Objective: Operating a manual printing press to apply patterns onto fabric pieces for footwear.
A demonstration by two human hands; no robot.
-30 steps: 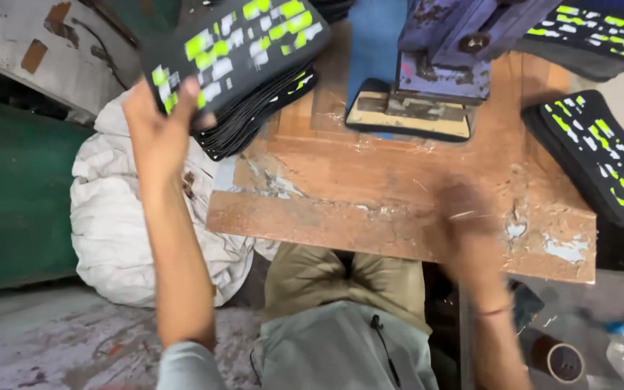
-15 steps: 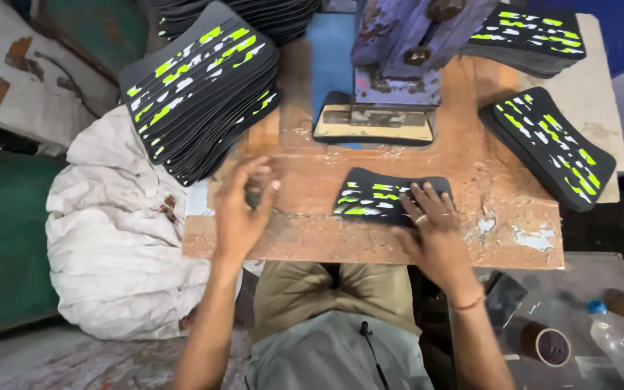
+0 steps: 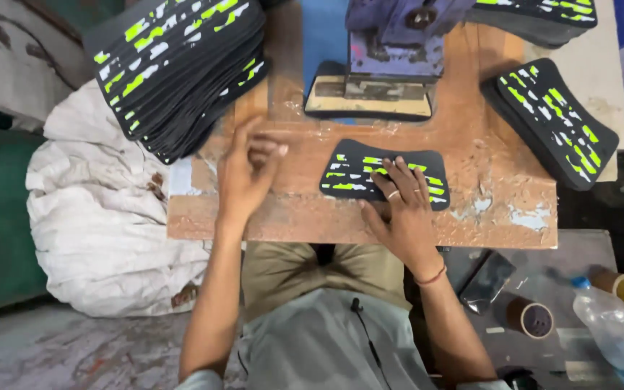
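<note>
Black foam with green and white marks: we count one loose panel (image 3: 370,172) lying flat near the bench's (image 3: 269,224) front edge, its long axis parallel to that edge, its concave side toward the press (image 3: 391,50). We count three stacks of like panels: left rear corner (image 3: 175,65), right edge (image 3: 554,123), right rear corner (image 3: 536,14). The right hand (image 3: 402,209) rests flat, fingers spread, on the panel. The left hand (image 3: 247,173) hovers empty, fingers loosely apart, beside it.
</note>
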